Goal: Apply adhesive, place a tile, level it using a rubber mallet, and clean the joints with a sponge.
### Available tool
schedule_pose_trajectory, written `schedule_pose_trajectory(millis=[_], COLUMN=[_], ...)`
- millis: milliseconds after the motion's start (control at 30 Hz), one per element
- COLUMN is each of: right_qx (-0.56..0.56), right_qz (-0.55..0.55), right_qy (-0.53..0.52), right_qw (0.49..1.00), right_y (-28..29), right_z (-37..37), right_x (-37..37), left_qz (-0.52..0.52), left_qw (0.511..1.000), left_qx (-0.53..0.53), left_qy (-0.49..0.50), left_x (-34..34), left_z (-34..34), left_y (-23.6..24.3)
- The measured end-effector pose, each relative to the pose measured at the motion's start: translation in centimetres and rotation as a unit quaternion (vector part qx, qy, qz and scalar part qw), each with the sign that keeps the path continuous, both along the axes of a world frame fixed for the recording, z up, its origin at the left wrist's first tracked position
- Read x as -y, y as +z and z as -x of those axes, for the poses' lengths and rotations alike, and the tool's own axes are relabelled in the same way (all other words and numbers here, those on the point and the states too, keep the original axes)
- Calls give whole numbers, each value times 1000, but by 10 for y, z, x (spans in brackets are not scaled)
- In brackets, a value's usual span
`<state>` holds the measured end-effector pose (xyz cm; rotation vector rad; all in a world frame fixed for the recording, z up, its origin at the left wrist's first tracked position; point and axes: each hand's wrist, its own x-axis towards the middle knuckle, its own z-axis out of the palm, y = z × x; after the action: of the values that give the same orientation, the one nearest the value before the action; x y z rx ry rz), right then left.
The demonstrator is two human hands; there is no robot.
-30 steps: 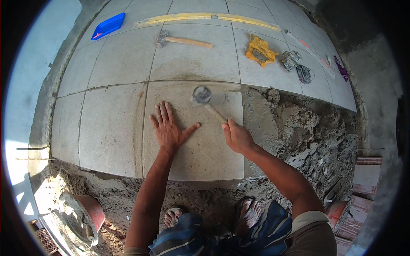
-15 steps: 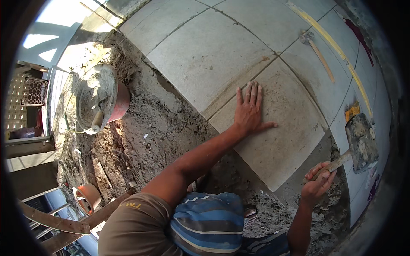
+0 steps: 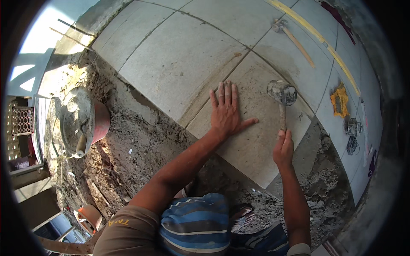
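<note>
My left hand point(image 3: 227, 112) lies flat, fingers spread, on a large grey floor tile point(image 3: 252, 145) bedded on wet mortar. My right hand point(image 3: 283, 148) grips the wooden handle of a rubber mallet point(image 3: 282, 94); its round dusty head rests over the tile's far right part, just right of my left hand. Laid tiles point(image 3: 179, 64) adjoin this tile on the far side.
Rough mortar bed point(image 3: 141, 149) spreads left and below the tile. An orange bucket point(image 3: 81, 121) caked with mortar stands at left. On the laid tiles lie a hammer point(image 3: 294, 38), a long yellow level point(image 3: 316, 38), a yellow rag point(image 3: 340, 100) and small tools point(image 3: 352, 134).
The view has swung and tilted. My left hand stays pressed on the tile, while my right hand has brought the mallet back over the tile.
</note>
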<state>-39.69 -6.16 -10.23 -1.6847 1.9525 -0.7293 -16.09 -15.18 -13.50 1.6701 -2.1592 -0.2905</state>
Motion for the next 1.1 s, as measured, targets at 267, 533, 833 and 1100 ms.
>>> schedule_pose_trajectory(millis=[267,533,833,1100], right_qx=[-21,32,280,244], right_qz=[26,35,95,-42], right_qy=[-9,-22,-107,-135], right_qw=[999,999,949,959], right_y=[7,34,76,-4], right_z=[0,-3,38,64], right_x=[24,14,-133,-211], left_qz=[-8,0,-25,-26], left_qw=[999,1000,989,990], left_qx=[34,25,-45,-46], left_qy=[6,18,-135,-133], left_x=[5,1,-39,-41], left_z=[12,-1,18,18], left_y=[12,5,7,5])
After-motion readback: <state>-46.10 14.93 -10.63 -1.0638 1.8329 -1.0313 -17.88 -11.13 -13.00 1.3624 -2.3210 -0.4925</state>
